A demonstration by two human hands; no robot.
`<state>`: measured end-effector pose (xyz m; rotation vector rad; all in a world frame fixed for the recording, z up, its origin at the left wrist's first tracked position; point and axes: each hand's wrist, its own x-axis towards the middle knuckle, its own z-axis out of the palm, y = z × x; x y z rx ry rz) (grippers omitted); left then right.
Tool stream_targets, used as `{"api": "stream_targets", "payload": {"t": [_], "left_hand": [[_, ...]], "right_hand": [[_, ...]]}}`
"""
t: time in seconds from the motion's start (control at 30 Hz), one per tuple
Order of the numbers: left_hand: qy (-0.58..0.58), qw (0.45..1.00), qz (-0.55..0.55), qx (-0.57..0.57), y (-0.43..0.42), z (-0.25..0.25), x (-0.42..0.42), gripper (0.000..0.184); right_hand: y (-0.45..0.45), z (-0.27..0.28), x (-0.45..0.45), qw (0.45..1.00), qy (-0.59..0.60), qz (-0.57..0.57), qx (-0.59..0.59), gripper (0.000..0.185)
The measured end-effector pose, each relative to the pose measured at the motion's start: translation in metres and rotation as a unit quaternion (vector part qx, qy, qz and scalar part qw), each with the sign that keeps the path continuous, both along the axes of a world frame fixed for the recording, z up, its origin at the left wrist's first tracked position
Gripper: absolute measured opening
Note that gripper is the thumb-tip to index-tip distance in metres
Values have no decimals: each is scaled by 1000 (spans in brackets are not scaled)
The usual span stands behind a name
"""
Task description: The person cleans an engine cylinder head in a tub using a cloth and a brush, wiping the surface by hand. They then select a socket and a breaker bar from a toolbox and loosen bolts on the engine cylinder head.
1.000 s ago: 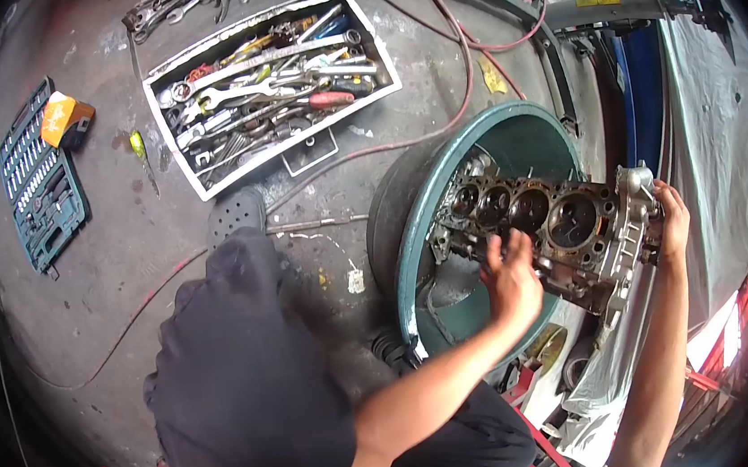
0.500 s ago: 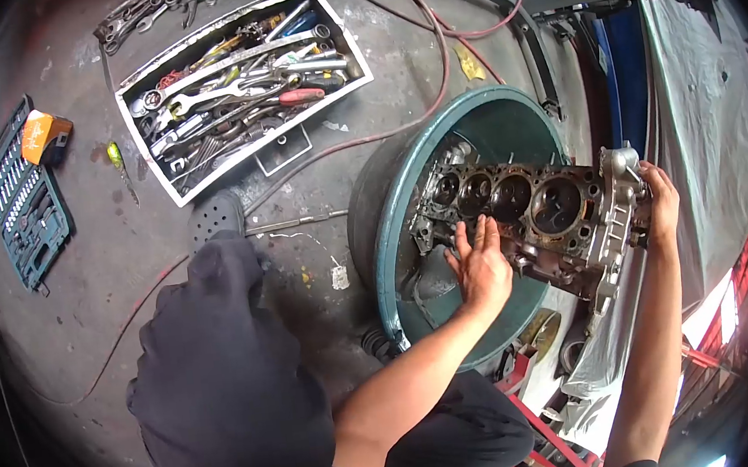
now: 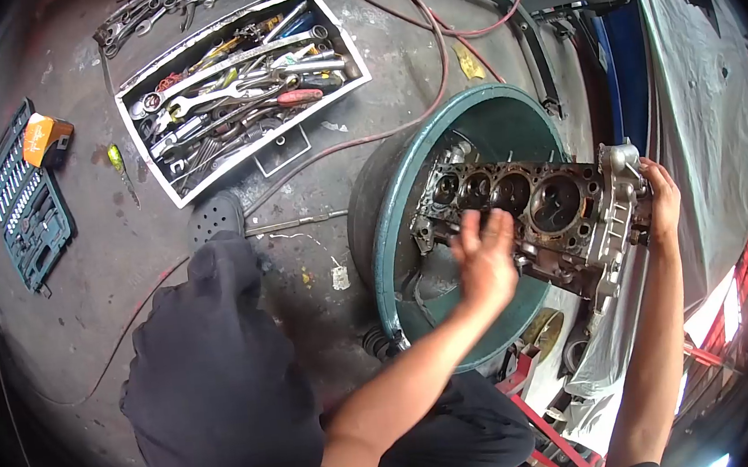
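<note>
A metal engine block (image 3: pixel 524 205) with a row of several round bores lies tilted across a large green tub (image 3: pixel 383 260), its far end inside and its near end beyond the right rim. At that right end, my right hand (image 3: pixel 663 197) has its fingers curled round the casting edge; part of the grip is hidden. My left hand (image 3: pixel 487 263) is over the block's lower side, fingers apart and slightly blurred, holding nothing. Whether its fingertips touch the metal is unclear.
A white-edged toolbox (image 3: pixel 245 106) full of wrenches stands at the upper left. Farther left lie a socket set (image 3: pixel 29 208), an orange box (image 3: pixel 47 139) and a yellow-green screwdriver (image 3: pixel 118 164). A red hose (image 3: pixel 445 55) crosses the floor. Grey plastic sheeting (image 3: pixel 696 112) hangs at the right.
The whole view has shifted, so the scene sits farther left. My left hand has moved a little along the block's lower side, its fingers still spread. My right hand stays on the block's end.
</note>
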<state>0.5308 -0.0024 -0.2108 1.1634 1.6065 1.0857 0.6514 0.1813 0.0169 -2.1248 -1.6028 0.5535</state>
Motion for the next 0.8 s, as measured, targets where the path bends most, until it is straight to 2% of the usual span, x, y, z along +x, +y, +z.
{"api": "stream_targets", "payload": {"t": [0.03,0.1,0.17,0.2,0.23,0.3,0.33,0.37,0.43,0.47,0.57,0.6,0.63,0.7,0.73,0.8], "left_hand": [[-76,996,45,19,-4,18,10,61],[-40,998,28,29,-8,18,6,60],[-37,992,15,-117,0,-30,14,60],[-24,989,-13,-144,-1,-34,-1,62],[-20,989,-2,-145,-2,-23,0,62],[-86,995,47,0,-8,7,9,60],[-107,993,45,20,-9,24,5,59],[-84,995,57,25,-10,20,7,58],[-106,991,4,-86,2,-18,4,54],[-76,990,-8,-116,3,-27,-1,53],[-71,995,18,-60,-1,8,10,58],[-111,992,57,22,-8,26,9,62],[-127,990,53,9,-9,35,4,63],[-50,999,15,-8,-5,10,-1,61],[-71,992,8,-107,3,-8,1,57],[-91,991,23,-100,6,-14,10,55]], "right_hand": [[-3,0,1,1000,7,-7,-2,41],[-4,1,3,1000,-10,-7,-11,39],[-3,1,2,1000,-15,18,3,38],[-4,3,-2,1000,-4,13,-9,37],[-5,3,-14,999,-52,-1,-4,37],[-2,-1,-3,1000,11,-11,0,36],[-4,0,-6,1000,11,-13,-6,36],[-7,1,-11,1000,-28,-6,5,35],[-3,0,9,999,-32,13,3,38],[-4,2,2,999,-31,10,-5,38],[-1,0,1,999,-32,-7,-1,37],[0,-1,6,1000,-8,4,-2,37],[-3,-1,6,1000,-12,-5,-6,37],[-6,3,-1,999,-47,24,-5,36],[-5,3,-3,999,-39,-12,-13,34],[-8,5,-4,1000,-24,-3,-12,34]]}}
